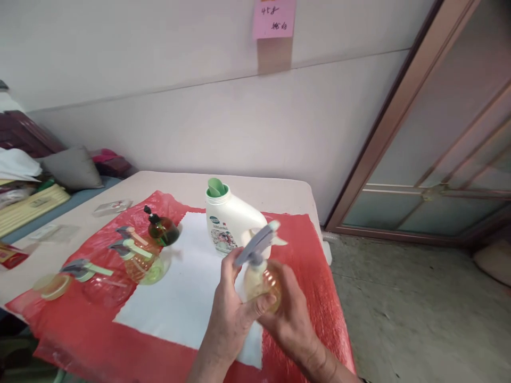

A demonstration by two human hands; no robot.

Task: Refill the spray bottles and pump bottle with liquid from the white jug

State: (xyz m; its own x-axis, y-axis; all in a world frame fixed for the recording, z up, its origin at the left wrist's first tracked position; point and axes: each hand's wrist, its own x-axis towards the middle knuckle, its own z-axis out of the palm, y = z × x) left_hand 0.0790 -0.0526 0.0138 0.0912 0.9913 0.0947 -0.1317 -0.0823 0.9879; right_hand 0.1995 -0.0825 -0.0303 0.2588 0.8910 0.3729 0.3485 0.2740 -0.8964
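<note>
A small clear amber spray bottle (264, 281) with a grey trigger head (255, 246) is held above the table between both hands. My left hand (231, 314) wraps its left side, thumb across the front. My right hand (289, 314) cups it from below and the right. Just behind stands a white detergent jug (229, 219) with a green open spout (216, 188), on a white sheet (183, 282) that lies over a red plastic cover (99, 340).
Left on the red cover lie several more spray bottles: a dark green one (163, 230), a yellow-green one (139, 260) and a reddish one (96, 279), plus a shallow lid (51, 285). Cushions and clutter sit far left. A glass door frame (399, 106) and bare floor are to the right.
</note>
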